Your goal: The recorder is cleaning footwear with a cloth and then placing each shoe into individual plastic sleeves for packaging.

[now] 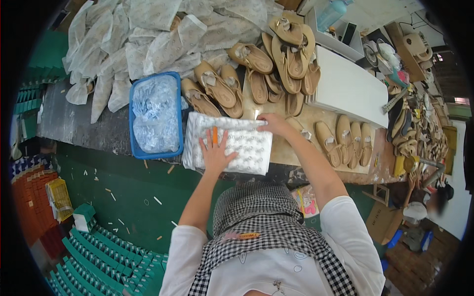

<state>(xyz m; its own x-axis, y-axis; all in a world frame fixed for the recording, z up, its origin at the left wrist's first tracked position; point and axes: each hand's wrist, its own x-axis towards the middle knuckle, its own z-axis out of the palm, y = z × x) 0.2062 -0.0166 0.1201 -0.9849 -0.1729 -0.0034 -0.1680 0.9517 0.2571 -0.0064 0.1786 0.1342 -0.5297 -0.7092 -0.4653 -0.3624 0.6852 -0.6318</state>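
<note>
In front of me on the bench lies a flat white stack of thin printed wrapping sheets (247,150), patterned with small grey marks. My left hand (215,154) rests flat on it, fingers spread, with an orange band around one finger. At the stack's far right corner, my right hand (272,124) has its fingers closed on the edge of the wrapping sheets. Just left of the stack stands a blue plastic basket (180,126) filled with crumpled clear plastic packets (157,116). Tan slip-on sandals (217,90) stuffed with paper lie beyond the stack.
Shoes in white printed wrapping (163,37) are heaped at the far left. More sandals (349,140) and a white box (348,84) stand on the right. Green boxes (108,256) are stacked on the floor at lower left. Another person (417,209) works at far right.
</note>
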